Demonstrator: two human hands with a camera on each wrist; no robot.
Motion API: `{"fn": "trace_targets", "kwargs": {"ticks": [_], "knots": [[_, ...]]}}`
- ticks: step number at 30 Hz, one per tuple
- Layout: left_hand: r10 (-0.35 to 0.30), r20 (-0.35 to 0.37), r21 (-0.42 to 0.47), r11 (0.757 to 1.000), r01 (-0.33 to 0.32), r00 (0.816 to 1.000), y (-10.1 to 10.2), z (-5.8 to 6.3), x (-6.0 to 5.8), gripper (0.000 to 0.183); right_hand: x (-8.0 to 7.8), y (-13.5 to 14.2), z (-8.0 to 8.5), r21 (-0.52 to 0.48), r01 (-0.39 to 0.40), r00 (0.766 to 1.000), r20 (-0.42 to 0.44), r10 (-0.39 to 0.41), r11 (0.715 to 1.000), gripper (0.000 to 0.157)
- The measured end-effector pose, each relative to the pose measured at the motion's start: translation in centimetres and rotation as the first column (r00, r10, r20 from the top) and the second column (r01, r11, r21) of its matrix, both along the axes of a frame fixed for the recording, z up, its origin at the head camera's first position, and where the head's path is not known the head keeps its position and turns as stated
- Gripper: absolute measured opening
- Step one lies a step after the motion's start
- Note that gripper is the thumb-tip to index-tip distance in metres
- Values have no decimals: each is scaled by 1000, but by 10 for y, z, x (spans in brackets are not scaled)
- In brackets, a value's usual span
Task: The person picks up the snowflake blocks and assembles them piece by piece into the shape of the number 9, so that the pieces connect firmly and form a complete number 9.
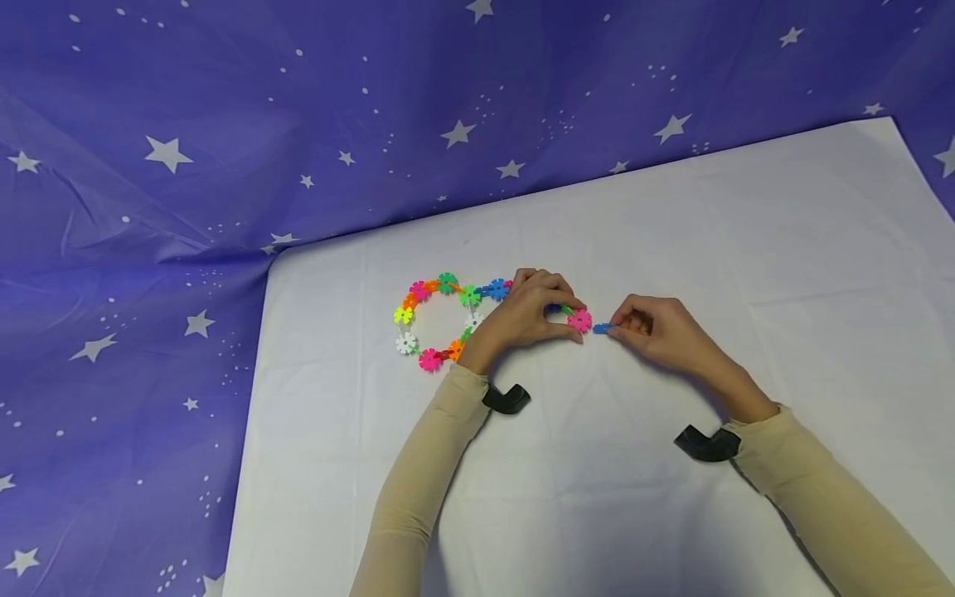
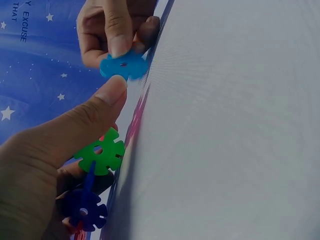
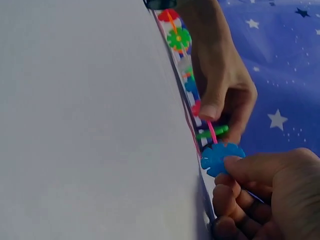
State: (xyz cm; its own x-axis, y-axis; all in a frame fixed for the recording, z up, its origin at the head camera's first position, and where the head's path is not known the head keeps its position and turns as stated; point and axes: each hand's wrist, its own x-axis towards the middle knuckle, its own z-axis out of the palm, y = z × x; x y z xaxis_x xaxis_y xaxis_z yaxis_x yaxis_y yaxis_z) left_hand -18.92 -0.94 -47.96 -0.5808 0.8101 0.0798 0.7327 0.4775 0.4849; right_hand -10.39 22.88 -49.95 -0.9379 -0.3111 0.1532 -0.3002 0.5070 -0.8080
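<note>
A chain of colourful flower-shaped plastic discs point(image 1: 446, 283) lies on the white table, looped at its left part. My left hand point(image 1: 533, 311) reaches over the chain and pinches the pink disc point(image 1: 579, 321) at its right end between thumb and fingers. Between thumb and index finger, my right hand point(image 1: 660, 327) holds a single blue disc point(image 1: 602, 329). That blue disc is right at the pink one; in the right wrist view the pink disc stands edge-on against it. A green disc point(image 2: 102, 152) and a dark blue disc point(image 2: 84, 210) follow behind the left thumb.
White cloth point(image 1: 597, 497) covers the table. A blue curtain with white stars point(image 1: 164, 83) hangs behind and to the left. Black curved pieces point(image 1: 507, 400) stick out at both sleeve cuffs.
</note>
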Motion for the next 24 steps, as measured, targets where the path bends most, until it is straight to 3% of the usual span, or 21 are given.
{"fn": "trace_targets", "kwargs": {"ticks": [15,20,24], "knots": [[6,1,22,1000,-7,1000,0,-1,0,39,8,-17,6,-13,32,999,1,-32,999,19],[7,11,24,1000,-7,1000,-1,-1,-1,38,8,-21,5,-35,0,1000,2,0,999,18],[-4,25,38,999,3,1000,-1,-2,-2,36,9,-23,4,-41,-40,999,15,40,998,29]]}}
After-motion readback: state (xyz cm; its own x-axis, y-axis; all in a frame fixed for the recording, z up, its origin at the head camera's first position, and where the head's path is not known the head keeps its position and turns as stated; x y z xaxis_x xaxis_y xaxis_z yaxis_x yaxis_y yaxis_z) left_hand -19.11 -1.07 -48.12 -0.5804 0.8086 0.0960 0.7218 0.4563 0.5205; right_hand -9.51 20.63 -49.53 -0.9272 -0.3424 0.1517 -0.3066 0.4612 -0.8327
